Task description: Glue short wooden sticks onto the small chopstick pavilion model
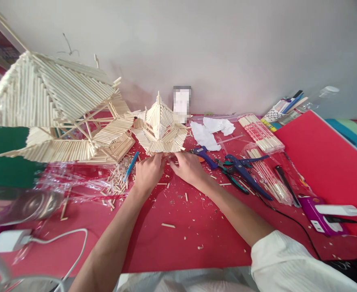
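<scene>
A small pavilion model (159, 127) built of thin wooden sticks stands upright on the red table (172, 247), its pointed roof up. At its front lower edge, my left hand (149, 170) has its fingers closed on the left part of the base. My right hand (188, 165) grips the same edge a little to the right. The fingertips of both hands are partly hidden under the model's eaves. A blue marker pen (131, 166) lies on cut stick pieces (116, 180) beside my left hand. Just right of my right hand lies a blue glue gun (205, 156).
A larger stick house model (65, 91) stands at left. To the right lie blue cutters (249, 174), green-handled pliers (234, 178), packs of chopsticks (261, 133), torn white tissue (207, 132), a purple power strip (321, 215) and a red board (327, 158). A phone (182, 103) leans on the wall.
</scene>
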Available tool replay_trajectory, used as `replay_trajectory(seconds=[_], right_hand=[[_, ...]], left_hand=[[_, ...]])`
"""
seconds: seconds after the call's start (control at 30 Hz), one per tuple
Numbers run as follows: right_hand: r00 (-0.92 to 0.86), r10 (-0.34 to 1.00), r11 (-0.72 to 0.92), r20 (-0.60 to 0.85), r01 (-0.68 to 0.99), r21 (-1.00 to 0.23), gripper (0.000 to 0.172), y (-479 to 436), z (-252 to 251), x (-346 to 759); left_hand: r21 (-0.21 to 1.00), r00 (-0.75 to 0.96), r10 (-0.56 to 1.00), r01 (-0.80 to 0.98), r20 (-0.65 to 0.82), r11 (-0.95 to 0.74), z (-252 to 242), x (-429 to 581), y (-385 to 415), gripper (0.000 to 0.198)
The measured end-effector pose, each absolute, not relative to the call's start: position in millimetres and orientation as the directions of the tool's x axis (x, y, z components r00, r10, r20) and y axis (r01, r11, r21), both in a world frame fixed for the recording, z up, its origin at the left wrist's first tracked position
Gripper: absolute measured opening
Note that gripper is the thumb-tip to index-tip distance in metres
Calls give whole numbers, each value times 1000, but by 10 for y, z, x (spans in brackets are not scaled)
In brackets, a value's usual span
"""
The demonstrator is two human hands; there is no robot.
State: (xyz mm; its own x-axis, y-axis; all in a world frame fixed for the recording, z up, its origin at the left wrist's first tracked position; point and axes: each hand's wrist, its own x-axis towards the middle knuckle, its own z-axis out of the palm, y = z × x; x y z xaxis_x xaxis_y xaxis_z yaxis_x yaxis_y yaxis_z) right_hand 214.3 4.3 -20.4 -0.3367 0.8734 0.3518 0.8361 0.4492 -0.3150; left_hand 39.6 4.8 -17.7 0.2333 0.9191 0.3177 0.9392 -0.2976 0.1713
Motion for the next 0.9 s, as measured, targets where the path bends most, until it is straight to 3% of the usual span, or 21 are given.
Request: replay_trajectory(seconds=[0.43,0.63,0.9], right_hand=[[-370,830,497,417,832,-249,26,70,-279,2161],[-377,819,491,432,851,-188,19,54,-197,2119],[-397,811,492,430,861,-132,20,80,-131,2093]], left_hand=[[157,226,922,945,313,-285,-136,370,28,29],[113,464,811,840,355,-531,-72,31,-47,29],[15,513,799,838,313,-545,62,-329,8,32]])
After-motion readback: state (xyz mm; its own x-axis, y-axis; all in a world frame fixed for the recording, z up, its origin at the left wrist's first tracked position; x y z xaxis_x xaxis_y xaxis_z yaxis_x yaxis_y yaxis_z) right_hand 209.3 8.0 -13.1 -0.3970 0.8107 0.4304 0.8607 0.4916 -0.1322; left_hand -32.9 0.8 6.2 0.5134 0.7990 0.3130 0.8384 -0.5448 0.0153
